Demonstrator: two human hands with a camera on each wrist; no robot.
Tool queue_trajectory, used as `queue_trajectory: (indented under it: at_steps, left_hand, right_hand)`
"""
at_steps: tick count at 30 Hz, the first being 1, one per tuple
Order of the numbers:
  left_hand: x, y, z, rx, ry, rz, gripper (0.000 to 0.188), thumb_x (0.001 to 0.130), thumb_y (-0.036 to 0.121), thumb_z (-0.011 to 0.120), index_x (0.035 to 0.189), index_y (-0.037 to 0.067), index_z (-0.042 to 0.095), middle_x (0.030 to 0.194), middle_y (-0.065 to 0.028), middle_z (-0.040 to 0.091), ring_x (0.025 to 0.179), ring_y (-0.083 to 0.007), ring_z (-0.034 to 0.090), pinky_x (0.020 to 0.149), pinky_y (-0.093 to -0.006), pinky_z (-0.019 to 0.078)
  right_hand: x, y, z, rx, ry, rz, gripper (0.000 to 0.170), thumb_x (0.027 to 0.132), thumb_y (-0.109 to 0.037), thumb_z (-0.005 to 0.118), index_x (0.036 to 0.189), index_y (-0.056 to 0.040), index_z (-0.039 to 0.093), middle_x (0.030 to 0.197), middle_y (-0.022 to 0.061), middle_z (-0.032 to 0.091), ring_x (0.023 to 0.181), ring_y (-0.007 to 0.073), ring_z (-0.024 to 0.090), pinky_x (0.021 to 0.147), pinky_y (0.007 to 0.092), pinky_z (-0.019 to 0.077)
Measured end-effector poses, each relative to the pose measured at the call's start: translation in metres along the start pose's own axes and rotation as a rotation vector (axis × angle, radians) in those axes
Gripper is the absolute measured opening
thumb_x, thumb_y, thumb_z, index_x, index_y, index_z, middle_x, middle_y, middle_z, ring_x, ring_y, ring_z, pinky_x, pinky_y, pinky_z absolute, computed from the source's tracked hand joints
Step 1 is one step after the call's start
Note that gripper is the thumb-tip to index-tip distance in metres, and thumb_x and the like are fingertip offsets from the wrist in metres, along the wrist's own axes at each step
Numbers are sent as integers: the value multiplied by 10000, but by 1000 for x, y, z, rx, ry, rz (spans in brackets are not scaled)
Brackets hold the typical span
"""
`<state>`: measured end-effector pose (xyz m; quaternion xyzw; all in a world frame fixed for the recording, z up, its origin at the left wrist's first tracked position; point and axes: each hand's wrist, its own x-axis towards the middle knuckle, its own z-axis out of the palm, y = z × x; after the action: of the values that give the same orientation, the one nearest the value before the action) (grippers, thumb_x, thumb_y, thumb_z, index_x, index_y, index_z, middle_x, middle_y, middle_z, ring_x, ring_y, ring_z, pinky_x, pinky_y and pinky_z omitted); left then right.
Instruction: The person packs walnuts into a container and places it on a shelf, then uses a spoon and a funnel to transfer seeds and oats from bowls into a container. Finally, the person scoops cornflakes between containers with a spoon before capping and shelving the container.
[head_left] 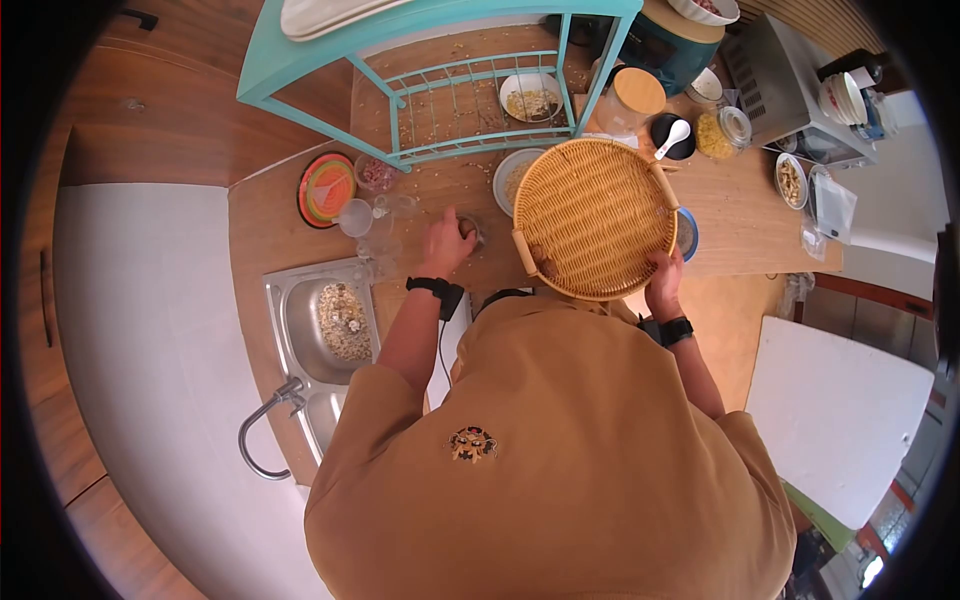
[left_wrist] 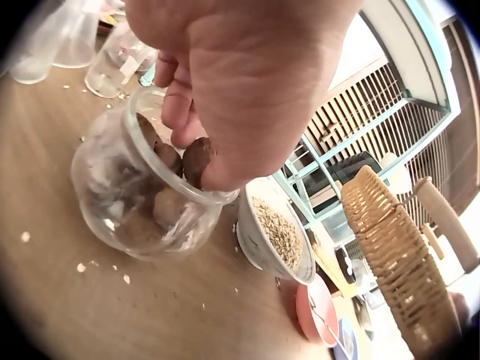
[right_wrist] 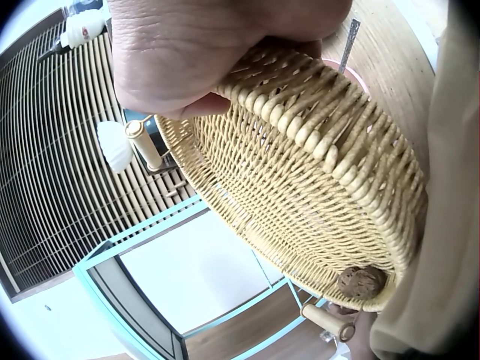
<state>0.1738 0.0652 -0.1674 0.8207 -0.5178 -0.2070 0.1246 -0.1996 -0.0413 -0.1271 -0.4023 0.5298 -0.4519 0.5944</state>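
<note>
My left hand reaches into the mouth of a clear glass jar on the counter, which holds several brown, round, walnut-like pieces. Its thumb and fingers pinch one brown walnut at the jar's rim. With my right hand I grip the rim of a round wicker basket, tilted in front of my body. Low inside the basket lies a wrinkled brown walnut, close to its near wall. Two wooden handles stick out from the basket's sides.
Left of the jar stand clear plastic cups and stacked colourful plates. A bowl of oats sits just beyond the jar. The turquoise rack rises behind, and a sink with scattered flakes lies at left.
</note>
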Motion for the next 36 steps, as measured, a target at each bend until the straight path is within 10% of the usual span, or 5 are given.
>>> queue_trajectory:
  at_steps: [20, 36]
  left_hand:
    - [-9, 1, -2, 126, 159, -53, 265, 804, 324, 641, 812, 62, 611, 675, -168, 648, 652, -342, 637, 692, -429, 489]
    - [-13, 8, -1, 230, 93, 60, 230, 830, 268, 582, 899, 73, 682, 925, -126, 639, 889, -305, 600, 800, -451, 409]
  right_hand:
    - [2, 3, -4, -9, -11, 0, 242, 700, -52, 466, 903, 33, 565, 824, 39, 581, 761, 143, 490, 692, 257, 410]
    - [1, 3, -3, 82, -3, 38, 245, 688, -30, 462, 902, 24, 566, 842, 27, 577, 772, 134, 488, 705, 252, 405]
